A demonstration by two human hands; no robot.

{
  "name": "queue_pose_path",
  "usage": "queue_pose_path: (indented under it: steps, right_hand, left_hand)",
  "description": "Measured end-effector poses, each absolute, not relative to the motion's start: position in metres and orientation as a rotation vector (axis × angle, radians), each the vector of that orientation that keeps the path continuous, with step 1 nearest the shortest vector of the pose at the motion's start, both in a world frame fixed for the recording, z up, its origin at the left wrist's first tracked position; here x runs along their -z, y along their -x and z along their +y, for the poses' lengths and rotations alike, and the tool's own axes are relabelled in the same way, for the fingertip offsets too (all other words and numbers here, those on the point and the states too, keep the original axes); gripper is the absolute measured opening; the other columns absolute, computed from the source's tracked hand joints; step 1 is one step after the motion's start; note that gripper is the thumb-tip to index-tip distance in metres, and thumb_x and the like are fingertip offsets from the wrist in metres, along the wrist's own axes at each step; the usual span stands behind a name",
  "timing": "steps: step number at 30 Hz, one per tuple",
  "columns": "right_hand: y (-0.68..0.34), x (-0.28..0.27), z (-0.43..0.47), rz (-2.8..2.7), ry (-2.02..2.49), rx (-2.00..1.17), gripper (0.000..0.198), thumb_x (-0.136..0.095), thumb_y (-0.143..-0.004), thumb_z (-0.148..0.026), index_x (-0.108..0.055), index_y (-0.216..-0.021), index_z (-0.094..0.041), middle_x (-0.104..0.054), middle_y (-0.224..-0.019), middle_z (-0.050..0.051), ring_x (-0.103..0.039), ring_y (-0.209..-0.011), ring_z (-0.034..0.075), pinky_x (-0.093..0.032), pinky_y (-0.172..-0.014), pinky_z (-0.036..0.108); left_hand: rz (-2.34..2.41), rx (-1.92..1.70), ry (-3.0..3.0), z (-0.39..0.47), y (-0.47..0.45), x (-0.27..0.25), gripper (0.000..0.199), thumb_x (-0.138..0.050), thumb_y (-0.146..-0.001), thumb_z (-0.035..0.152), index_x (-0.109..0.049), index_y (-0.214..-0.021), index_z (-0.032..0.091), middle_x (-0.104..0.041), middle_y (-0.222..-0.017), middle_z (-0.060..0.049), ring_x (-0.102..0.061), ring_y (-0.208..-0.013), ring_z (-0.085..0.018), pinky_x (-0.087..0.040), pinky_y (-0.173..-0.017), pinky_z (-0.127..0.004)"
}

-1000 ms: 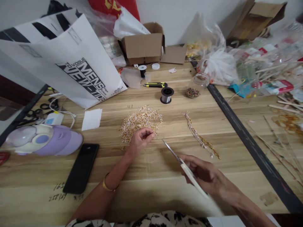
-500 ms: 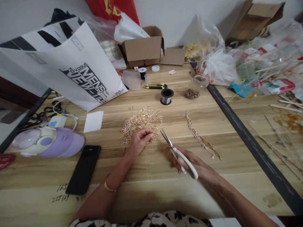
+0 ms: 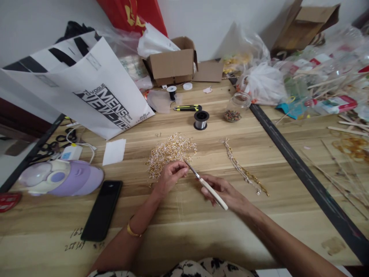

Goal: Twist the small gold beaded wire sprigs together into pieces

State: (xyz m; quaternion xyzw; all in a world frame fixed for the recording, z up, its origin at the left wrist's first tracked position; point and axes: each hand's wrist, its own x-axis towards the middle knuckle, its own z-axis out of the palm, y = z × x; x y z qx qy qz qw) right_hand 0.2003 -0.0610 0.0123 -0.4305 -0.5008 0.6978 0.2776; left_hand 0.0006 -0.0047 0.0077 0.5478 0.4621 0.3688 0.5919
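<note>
My right hand [image 3: 221, 191] grips a pair of scissors [image 3: 213, 192] with pale handles. Their blades point up and left, with the tips close by the fingers of my left hand [image 3: 172, 175]. Thumb and forefinger of that left hand are pinched together at the near edge of a heap of small gold and silver clasps and chain pieces [image 3: 167, 152]. What the pinch holds is too small to make out. To the right lie a few gold and silver chains [image 3: 240, 167], bunched at their far end.
Behind the heap are a wire spool [image 3: 201, 120], a yellow-black utility knife [image 3: 187, 108] and a jar of beads [image 3: 235, 111]. On the left are a phone [image 3: 101, 210], a purple bottle [image 3: 72, 179] and a white paper bag [image 3: 98, 88]. A cardboard box [image 3: 172, 65] stands farther back.
The scissors have moved left to the fingertips of my left hand, and their blades have come together. My left hand has stayed at the heap. The view has shifted slightly.
</note>
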Motion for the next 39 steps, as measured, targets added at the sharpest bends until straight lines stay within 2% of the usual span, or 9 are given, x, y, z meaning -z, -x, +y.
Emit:
queue_pose_path:
  steps: [8,17,24,32,39]
  right_hand:
    - [-0.204,-0.015,-0.061,-1.422,1.173,-1.811,0.044,-0.060,-0.081,-0.049,-0.057,-0.105,-0.013,-0.039,-0.060,-0.006,-0.037,-0.048,0.006,-0.034,-0.042,0.018]
    - [-0.207,-0.015,-0.062,-1.557,1.186,-1.676,0.033,-0.057,-0.085,-0.041,-0.061,-0.100,-0.012,-0.044,-0.062,-0.003,-0.036,-0.052,0.007,-0.028,-0.046,0.020]
    - [-0.209,-0.015,-0.062,-1.590,1.179,-1.668,0.032,-0.055,-0.086,-0.040,-0.061,-0.102,-0.013,-0.041,-0.067,-0.003,-0.033,-0.056,0.008,-0.027,-0.048,0.020]
    - [-0.211,-0.008,-0.061,-1.647,1.164,-1.616,0.028,-0.055,-0.086,-0.042,-0.061,-0.092,-0.015,-0.044,-0.069,-0.002,-0.034,-0.061,0.010,-0.028,-0.053,0.021]
    - [-0.212,-0.007,-0.060,-1.651,1.202,-1.550,0.034,-0.057,-0.085,-0.040,-0.062,-0.106,-0.014,-0.056,-0.076,0.001,-0.042,-0.061,0.011,-0.032,-0.053,0.022]
  left_hand:
    - [1.083,-0.822,-1.329,-0.004,-0.001,-0.007,0.019,-0.065,-0.074,0.032,-0.062,-0.072,0.014,-0.056,-0.061,0.001,-0.051,-0.058,-0.010,-0.043,-0.058,-0.021]
    - [1.104,-0.800,-1.335,-0.004,-0.002,-0.008,0.019,-0.065,-0.073,0.033,-0.062,-0.071,0.014,-0.058,-0.061,0.000,-0.052,-0.059,-0.011,-0.044,-0.059,-0.022]
    - [1.128,-0.807,-1.299,-0.004,-0.002,-0.006,0.020,-0.066,-0.072,0.033,-0.061,-0.071,0.013,-0.057,-0.061,0.001,-0.052,-0.059,-0.010,-0.044,-0.058,-0.021]
    - [1.147,-0.828,-1.295,-0.005,-0.002,-0.006,0.020,-0.067,-0.072,0.033,-0.061,-0.072,0.014,-0.058,-0.062,0.001,-0.052,-0.060,-0.010,-0.042,-0.059,-0.021]
    - [1.163,-0.860,-1.254,-0.004,-0.001,-0.005,0.022,-0.069,-0.071,0.034,-0.061,-0.070,0.013,-0.058,-0.060,0.001,-0.053,-0.058,-0.010,-0.044,-0.059,-0.022]
